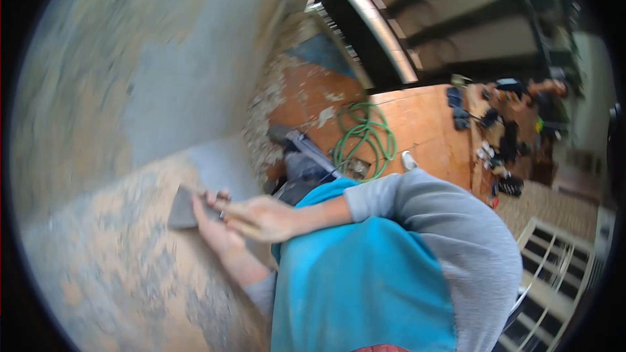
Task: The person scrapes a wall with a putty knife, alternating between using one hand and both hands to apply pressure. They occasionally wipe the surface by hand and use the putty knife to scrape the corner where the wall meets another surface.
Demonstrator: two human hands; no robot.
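Patchy grey-and-tan wall [186, 85], paint worn, spanning seven to eleven o'clock; orange floor [424, 124], from twelve to three o'clock; one white barred grille [544, 274] at four o'clock; one coiled green hose [391, 140] on the floor, near centre toward two o'clock. Hands, two, together at eight o'clock: right hand [264, 216] curled around the scraper's handle end, left hand [218, 231] with its digits against the blade, exact grip blurred. Scraper [181, 212], one, before the wall at eight o'clock, long axis nine-to-three, its flared blade pointing toward nine.
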